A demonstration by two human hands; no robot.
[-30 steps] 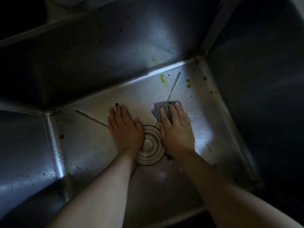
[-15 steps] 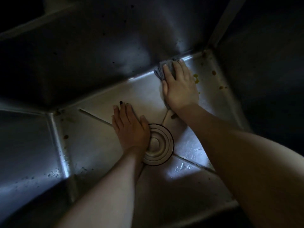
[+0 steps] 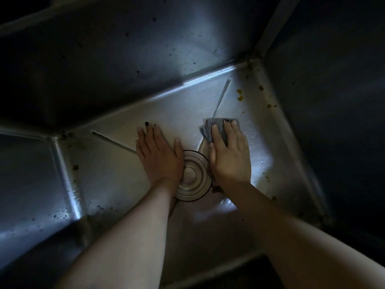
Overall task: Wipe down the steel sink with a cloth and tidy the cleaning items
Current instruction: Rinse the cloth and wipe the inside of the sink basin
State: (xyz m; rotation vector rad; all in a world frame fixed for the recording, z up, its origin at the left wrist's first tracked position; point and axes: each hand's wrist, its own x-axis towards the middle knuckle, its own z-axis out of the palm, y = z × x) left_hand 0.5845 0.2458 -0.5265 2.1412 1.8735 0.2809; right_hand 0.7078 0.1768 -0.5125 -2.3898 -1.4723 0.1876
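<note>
I look down into a deep steel sink [image 3: 116, 176] in dim light. A round steel drain cover [image 3: 190, 176] sits in the middle of its floor. My left hand [image 3: 159, 155] lies flat on the floor just left of the drain, fingers straight. My right hand [image 3: 229, 155] presses a folded grey cloth [image 3: 216, 128] flat against the floor just right of the drain. The cloth shows beyond my fingertips; the rest is hidden under my palm.
Yellow-brown food specks [image 3: 240, 94] dot the floor near the far right corner [image 3: 252, 63]. More dark spots [image 3: 75, 167] sit along the left seam. Dark steel walls rise on all sides. Two creases run from the drain toward the corners.
My right hand has pulled the cloth back from the far wall seam to beside the drain. My left hand has stayed flat by the drain.
</note>
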